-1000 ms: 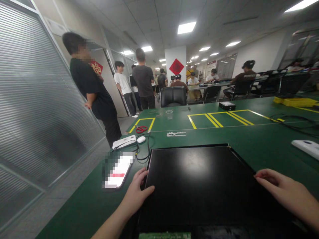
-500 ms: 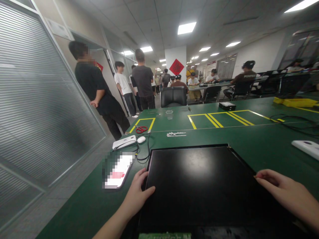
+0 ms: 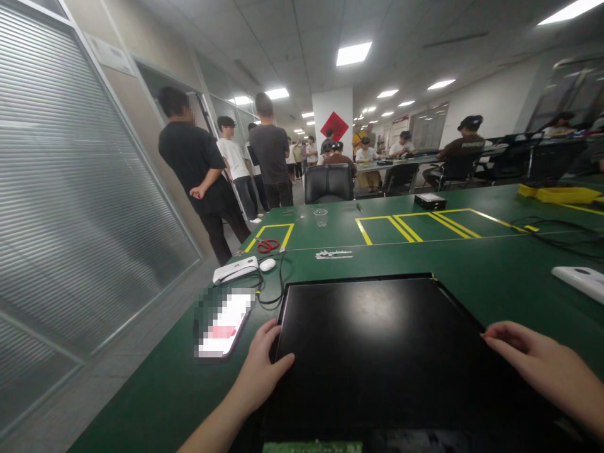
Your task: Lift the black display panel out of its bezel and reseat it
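Note:
A black LCD panel (image 3: 377,365) with a thin dark frame lies on the green table in front of me, a ceiling light mirrored in its surface. My left hand (image 3: 264,358) grips its left edge, the thumb over the glass and the fingers along the side. At the right edge my right hand (image 3: 523,346) pinches the frame between thumb and forefinger. A strip of green circuit board (image 3: 311,447) shows along the panel's near side, cut off by the picture's bottom. The panel's underside is hidden.
Left of the panel lie a lit phone (image 3: 224,330), a white device (image 3: 236,270), a white mouse-like piece (image 3: 267,265), black cables and red scissors (image 3: 268,246). Beyond are yellow tape outlines, a black box (image 3: 430,201) and a yellow tray (image 3: 559,193). Several people stand or sit further off.
Both hands and the panel have stayed practically still. In the background, the person in black at the left has moved to the right.

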{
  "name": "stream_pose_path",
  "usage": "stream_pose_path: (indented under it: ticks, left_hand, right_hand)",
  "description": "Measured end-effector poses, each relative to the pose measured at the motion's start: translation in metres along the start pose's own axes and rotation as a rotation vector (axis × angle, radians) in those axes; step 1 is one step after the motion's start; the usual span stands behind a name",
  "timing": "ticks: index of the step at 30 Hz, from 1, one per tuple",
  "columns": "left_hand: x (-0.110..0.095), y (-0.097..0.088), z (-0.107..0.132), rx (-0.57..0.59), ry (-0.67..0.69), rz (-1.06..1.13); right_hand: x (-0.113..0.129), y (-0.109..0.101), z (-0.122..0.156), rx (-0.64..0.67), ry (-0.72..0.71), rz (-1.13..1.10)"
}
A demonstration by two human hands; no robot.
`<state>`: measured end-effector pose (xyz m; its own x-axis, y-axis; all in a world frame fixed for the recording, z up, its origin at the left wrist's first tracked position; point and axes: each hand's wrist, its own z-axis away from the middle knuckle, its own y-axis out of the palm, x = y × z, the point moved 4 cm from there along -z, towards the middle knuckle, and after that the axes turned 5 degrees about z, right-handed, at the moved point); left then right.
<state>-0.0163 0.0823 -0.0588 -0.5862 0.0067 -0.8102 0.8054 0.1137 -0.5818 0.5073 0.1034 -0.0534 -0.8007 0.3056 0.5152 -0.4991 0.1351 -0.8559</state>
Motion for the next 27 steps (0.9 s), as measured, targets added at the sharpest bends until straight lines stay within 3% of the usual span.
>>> stream_pose_path:
  ticks: [7, 12, 16, 20, 27]
  left_hand:
    - [0.004, 0.001, 0.002, 0.005, 0.012, -0.043]
    - [-0.007, -0.003, 0.012, 0.061, 0.041, -0.078]
    - [-0.031, -0.007, 0.023, 0.259, 0.177, -0.195]
    - [-0.051, -0.01, 0.031, 0.53, 0.169, -0.252]
    - [-0.063, -0.019, 0.035, 0.66, 0.148, -0.295]
  right_hand:
    - [0.002, -0.001, 0.002, -0.03, -0.003, 0.0]
    - [0.008, -0.005, 0.005, -0.032, -0.015, 0.007]
    - [0.006, -0.006, 0.004, -0.046, -0.053, 0.016]
    - [0.003, -0.005, 0.002, -0.065, -0.078, 0.015]
    - [-0.001, -0.001, 0.001, -0.034, -0.074, 0.006]
